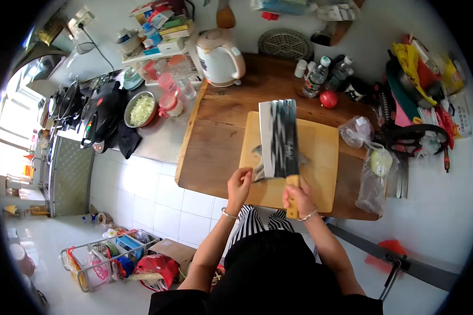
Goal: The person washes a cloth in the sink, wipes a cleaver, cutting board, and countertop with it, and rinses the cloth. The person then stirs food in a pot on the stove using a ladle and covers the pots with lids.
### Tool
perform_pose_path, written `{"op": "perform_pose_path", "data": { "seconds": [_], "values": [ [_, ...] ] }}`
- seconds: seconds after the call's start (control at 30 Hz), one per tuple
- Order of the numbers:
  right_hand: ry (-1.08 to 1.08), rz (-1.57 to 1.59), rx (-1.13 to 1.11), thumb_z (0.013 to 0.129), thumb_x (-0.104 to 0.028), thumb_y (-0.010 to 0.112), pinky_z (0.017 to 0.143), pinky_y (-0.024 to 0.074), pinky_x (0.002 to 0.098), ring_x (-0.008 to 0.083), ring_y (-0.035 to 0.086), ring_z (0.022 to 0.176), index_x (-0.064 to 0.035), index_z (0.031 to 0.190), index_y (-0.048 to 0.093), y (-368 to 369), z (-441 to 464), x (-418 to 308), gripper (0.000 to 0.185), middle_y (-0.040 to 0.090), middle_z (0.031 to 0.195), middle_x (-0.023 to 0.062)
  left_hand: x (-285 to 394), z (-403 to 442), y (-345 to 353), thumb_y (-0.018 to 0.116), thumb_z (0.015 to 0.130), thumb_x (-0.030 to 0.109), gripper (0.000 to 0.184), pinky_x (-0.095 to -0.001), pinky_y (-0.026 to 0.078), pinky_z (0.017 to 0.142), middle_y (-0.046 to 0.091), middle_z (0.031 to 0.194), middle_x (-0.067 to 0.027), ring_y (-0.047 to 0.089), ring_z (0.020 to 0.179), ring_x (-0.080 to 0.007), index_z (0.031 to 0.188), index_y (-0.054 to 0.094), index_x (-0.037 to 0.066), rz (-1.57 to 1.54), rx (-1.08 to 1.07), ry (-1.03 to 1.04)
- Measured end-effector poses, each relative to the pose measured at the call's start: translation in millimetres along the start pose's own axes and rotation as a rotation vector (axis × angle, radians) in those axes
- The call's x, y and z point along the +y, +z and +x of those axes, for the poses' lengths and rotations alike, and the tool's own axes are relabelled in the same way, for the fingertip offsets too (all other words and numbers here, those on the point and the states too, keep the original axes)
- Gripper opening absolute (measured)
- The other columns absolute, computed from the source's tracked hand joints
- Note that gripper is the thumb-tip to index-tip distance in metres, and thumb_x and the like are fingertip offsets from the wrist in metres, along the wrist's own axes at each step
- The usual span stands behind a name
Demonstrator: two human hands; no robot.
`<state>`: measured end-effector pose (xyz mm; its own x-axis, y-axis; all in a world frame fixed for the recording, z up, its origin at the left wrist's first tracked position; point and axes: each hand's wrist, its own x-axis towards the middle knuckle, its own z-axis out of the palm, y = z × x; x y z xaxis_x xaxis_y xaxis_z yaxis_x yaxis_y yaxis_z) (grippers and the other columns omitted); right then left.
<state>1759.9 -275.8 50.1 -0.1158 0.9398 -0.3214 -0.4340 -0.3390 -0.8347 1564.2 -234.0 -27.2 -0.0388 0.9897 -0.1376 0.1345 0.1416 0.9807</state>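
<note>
My right hand (299, 198) is wrapped around the wooden handle of a broad cleaver (279, 137). The cleaver's wide blade points away from me over a pale wooden cutting board (320, 173). Under and beside the blade lies a grey thing (258, 169), mostly hidden, so its kind does not show. My left hand (239, 182) is at the board's near left edge, fingers curled together close to that grey thing; whether they pinch something I cannot make out. A bracelet circles each wrist.
The board rests on a brown wooden table (210, 157). Behind stand an electric kettle (219, 58), bottles (316, 79) and a red ball-like thing (328, 99). Plastic bags (370, 178) lie at the right. A bowl of pale shreds (141, 110) sits on the left counter.
</note>
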Motion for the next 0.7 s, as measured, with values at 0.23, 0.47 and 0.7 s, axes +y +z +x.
{"op": "perform_pose_path", "data": {
  "seconds": [0.23,0.47,0.7],
  "values": [
    [-0.61,-0.825,-0.074,0.076,-0.008,0.055,0.078,0.0485,0.0403,0.034,0.059,0.093,-0.0066,0.137,0.036,91.8,100.8,65.0,0.064,0.058,0.111,0.0178,2.9,-2.0,-61.3,0.046,0.097,0.024,0.035,-0.0292,0.048,0.085,0.056,0.119,-0.0116,0.059,0.102,-0.0181,0.123,0.048,0.0,-0.607,0.12,-0.169],
    [-0.373,-1.157,0.073,0.075,-0.004,0.06,0.07,0.0479,0.0461,0.0401,0.057,0.087,-0.0239,0.134,0.04,143.3,154.2,144.0,0.066,0.054,0.099,0.0184,-16.3,66.5,-116.0,0.048,0.095,0.021,0.042,-0.0283,0.047,0.088,0.056,0.121,-0.0093,0.056,0.107,-0.0175,0.132,0.042,0.001,-0.493,0.099,-0.318],
    [-0.168,-1.21,0.14,0.076,-0.009,0.06,0.07,0.0485,0.0493,0.0421,0.057,0.086,-0.0246,0.137,0.031,162.5,167.9,157.8,0.069,0.051,0.104,0.0207,-40.0,101.9,-134.4,0.051,0.094,0.02,0.044,-0.0206,0.045,0.069,0.06,0.098,-0.0018,0.055,0.08,-0.0081,0.132,0.042,-0.001,-0.374,0.013,-0.358]
  ]
}}
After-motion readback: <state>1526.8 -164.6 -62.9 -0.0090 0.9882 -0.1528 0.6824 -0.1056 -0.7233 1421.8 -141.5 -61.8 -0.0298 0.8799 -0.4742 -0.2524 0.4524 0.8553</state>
